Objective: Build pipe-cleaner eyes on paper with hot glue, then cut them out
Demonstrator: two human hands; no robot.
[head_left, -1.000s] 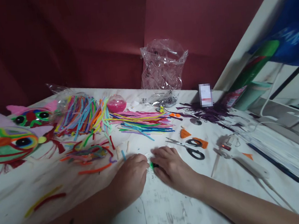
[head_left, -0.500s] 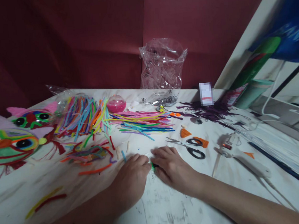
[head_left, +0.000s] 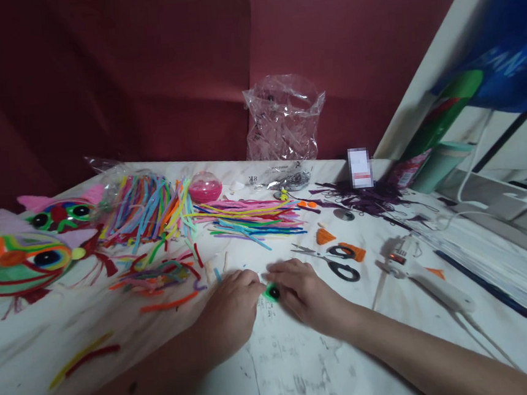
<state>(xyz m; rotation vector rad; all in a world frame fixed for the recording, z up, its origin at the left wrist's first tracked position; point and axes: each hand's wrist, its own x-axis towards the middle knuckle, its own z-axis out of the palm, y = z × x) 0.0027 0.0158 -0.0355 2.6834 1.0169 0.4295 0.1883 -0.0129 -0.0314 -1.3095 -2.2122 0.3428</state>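
Between my hands is a small green pipe cleaner (head_left: pixel 267 293) curved around a shiny black button eye (head_left: pixel 275 292), low over the marked tabletop. My left hand (head_left: pixel 234 303) has its fingers curled, with thumb and forefinger pinched at the green piece's left edge. My right hand (head_left: pixel 305 293) reaches in from the other side, its fingers bent and closed at the far end of the green piece; the fingertips are partly hidden. Just right of that hand lie black-handled scissors (head_left: pixel 338 260), blades pointing left. Loose pipe cleaners (head_left: pixel 159 275) are heaped beyond my left hand.
Two colourful cat-faced masks (head_left: pixel 24 258) stand at the left. Bundles of pipe cleaners (head_left: pixel 139 205), a pink round container (head_left: pixel 206 187) and a clear plastic bag (head_left: pixel 284 119) line the back. At the right are purple scraps (head_left: pixel 371 194) and a corded glue gun (head_left: pixel 431 287).
My right fingers have drawn back slightly, so the black eye inside the green pipe cleaner now shows. The view has shifted slightly.
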